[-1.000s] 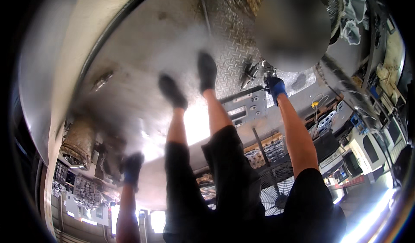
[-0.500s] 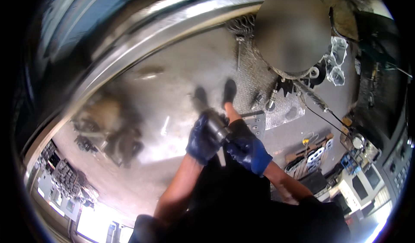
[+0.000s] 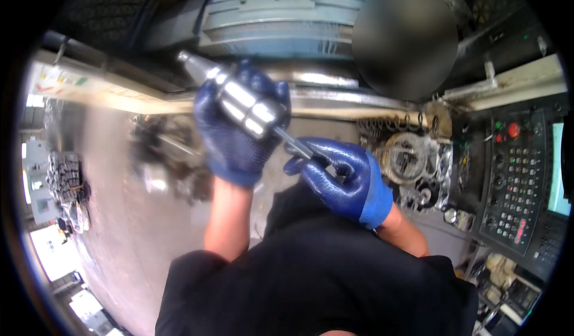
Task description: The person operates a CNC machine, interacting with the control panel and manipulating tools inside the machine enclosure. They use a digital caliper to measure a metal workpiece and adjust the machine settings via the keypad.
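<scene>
Left hand [image 3: 233, 141], in dark-blue coated glove, cradles shiny metal tool holder [image 3: 250, 107] across palm, fingers curled round it. Tapered end points up and left, past hand. Thin metal rod [image 3: 292, 141] juts from opposite end, toward right hand [image 3: 347, 183]. Right hand, gloved likewise, pinches rod's lower end between thumb and fingers. Tool holder raised before chest, tilted. Button-filled control panel [image 3: 515, 183] at far right, red knob [image 3: 513, 130] near top.
</scene>
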`<state>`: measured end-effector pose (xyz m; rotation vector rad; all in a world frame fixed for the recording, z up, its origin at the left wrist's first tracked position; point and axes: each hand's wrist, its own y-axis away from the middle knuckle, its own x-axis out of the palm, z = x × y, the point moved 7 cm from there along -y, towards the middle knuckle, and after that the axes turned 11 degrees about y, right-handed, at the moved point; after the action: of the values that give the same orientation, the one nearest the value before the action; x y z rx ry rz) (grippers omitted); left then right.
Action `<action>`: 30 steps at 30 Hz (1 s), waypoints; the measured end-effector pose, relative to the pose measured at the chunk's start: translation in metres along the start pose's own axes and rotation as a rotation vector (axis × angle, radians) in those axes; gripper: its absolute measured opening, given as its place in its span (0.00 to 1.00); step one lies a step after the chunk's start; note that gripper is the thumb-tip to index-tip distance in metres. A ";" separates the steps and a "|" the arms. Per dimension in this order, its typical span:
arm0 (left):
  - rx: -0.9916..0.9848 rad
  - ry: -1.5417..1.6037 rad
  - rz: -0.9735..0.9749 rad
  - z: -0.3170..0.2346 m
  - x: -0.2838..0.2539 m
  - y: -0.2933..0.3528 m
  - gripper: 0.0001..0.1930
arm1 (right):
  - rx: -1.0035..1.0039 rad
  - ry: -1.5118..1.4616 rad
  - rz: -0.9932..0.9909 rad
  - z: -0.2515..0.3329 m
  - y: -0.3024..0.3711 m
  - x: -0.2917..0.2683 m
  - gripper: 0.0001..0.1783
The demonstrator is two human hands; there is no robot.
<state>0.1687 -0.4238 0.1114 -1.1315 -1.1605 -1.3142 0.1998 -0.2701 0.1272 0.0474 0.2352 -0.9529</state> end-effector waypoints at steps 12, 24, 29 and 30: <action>0.073 -0.016 0.243 -0.017 0.063 0.016 0.29 | -0.195 0.082 0.048 0.065 -0.009 0.008 0.18; 0.013 -0.142 0.272 -0.021 0.071 -0.025 0.25 | -0.258 0.142 0.060 0.050 -0.041 -0.003 0.26; -0.010 -0.667 -0.096 -0.009 0.051 -0.060 0.30 | 0.105 -0.007 0.125 0.006 -0.076 -0.007 0.07; -0.009 -0.713 -0.093 -0.006 0.049 -0.072 0.31 | 0.104 -0.033 0.099 -0.008 -0.080 -0.013 0.07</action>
<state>0.0936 -0.4321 0.1560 -1.6356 -1.7309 -0.9966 0.1258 -0.3048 0.1270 0.1373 0.1511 -0.8662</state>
